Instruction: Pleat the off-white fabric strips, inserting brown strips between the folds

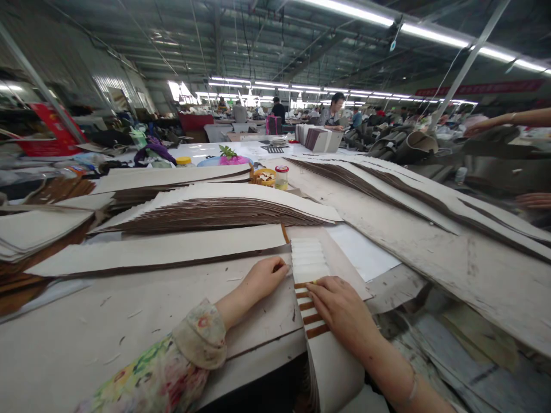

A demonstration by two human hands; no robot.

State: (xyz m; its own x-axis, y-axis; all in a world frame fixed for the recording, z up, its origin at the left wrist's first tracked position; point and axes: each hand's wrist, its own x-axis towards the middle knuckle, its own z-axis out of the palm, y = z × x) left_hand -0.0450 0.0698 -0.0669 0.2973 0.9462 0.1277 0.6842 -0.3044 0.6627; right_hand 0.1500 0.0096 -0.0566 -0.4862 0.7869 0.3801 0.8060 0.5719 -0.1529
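Note:
My left hand [266, 277] is closed, thumb and fingertips pinched together just left of a stack of white strips. Whatever the pinch may hold is too small to make out. My right hand [340, 307] lies over the same stack, fingers pressed together at its surface. A small yellowish bit shows at those fingertips, too little to name. Under the right hand, the overlapping white strips [309, 255] show several brown bands [317, 331] across them. The lower end of the stack [333, 367] bends down over the table's near edge.
Piles of long white-topped, brown-edged strips [224, 201] lie left and beyond. A yellow tub [264, 178] and a red-lidded jar [281, 179] stand behind them. More strips [387, 189] lie on the right board. Another person's arm [503, 121] reaches in at far right.

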